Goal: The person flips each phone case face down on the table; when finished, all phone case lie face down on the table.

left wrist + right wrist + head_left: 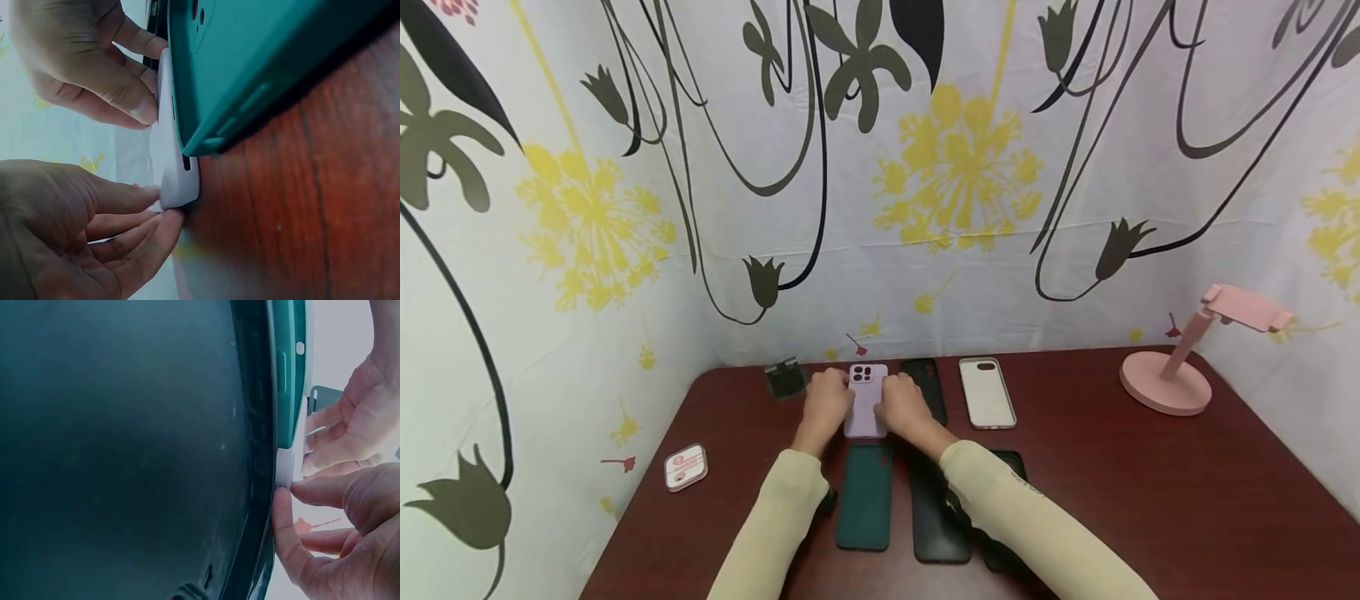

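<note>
A light purple phone case (867,414) lies flat near the back of the table, its camera end facing the wall. My left hand (827,404) pinches its left edge between thumb and fingers; in the left wrist view the left hand (94,231) grips by a corner. At the opposite edge my right hand (906,406) pinches the same case, as the right wrist view shows with the right hand (350,537). Just in front lies a dark green phone case (864,500). Black phone cases (938,533) lie under and beside the right forearm.
Behind the right hand is another black phone case (929,387), with a white phone case (987,393) to its right. A pink phone stand (1168,383) stands at the back right. A small dark stand (786,379) and a white-and-pink square item (686,467) lie to the left.
</note>
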{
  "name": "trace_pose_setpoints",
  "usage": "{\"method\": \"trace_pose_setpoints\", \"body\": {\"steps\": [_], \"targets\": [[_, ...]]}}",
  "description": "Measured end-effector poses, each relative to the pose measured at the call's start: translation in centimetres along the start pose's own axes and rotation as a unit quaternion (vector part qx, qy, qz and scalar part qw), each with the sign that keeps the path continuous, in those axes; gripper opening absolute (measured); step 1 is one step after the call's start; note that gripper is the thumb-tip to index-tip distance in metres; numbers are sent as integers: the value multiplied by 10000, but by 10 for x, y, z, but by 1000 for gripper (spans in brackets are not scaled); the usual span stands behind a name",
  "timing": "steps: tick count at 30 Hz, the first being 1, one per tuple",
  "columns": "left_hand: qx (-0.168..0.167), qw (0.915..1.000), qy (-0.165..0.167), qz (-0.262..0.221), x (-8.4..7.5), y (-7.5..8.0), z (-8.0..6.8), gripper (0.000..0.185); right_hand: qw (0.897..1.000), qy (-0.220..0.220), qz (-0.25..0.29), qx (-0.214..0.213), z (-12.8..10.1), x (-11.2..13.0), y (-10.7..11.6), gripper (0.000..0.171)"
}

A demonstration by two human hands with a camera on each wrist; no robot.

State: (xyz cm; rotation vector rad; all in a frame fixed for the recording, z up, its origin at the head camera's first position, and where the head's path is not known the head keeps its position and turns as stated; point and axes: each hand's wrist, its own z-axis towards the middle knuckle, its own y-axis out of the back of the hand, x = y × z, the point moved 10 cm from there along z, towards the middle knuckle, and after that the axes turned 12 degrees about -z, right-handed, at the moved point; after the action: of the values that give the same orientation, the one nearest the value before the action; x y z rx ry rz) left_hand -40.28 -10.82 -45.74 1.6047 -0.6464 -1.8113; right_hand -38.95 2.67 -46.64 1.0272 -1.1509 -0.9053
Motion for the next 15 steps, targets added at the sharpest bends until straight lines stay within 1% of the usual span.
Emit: {"method": "trace_pose_setpoints", "body": {"steps": [2,4,5,7,8,9,10,12,13,14,15], "targets": [[82,9999,7,93,-1,-2,0,19,10000,44,37,12,0,-1,0,11],[95,9997,-61,228,-4,-3,1,17,9997,130,179,31,1,-2,1,7],[82,9994,-107,320,-6,-3,1,15,9995,165,284,24,2,-3,3,9],[9,9985,-205,498,-11,-4,1,9,9981,365,448,-192,10,-12,-3,19],[-19,9981,-236,571,-14,-5,1,8,9972,413,574,-238,10,-14,0,22],[-47,9977,-279,615,-18,-6,1,12,9962,446,691,-303,11,-17,3,25],[-47,9975,-300,644,-22,-8,1,17,9950,449,805,-385,11,-20,6,22],[12,9982,-305,515,-29,-13,1,30,9930,462,960,-508,11,-28,11,15],[77,9986,-342,401,-34,-17,1,35,9924,380,1073,-470,8,-29,19,13],[155,9988,-398,234,-39,-20,1,39,9919,268,1173,-415,5,-31,26,16],[250,9987,-451,33,-44,-24,1,42,9916,205,1200,-443,5,-37,28,20]]}}
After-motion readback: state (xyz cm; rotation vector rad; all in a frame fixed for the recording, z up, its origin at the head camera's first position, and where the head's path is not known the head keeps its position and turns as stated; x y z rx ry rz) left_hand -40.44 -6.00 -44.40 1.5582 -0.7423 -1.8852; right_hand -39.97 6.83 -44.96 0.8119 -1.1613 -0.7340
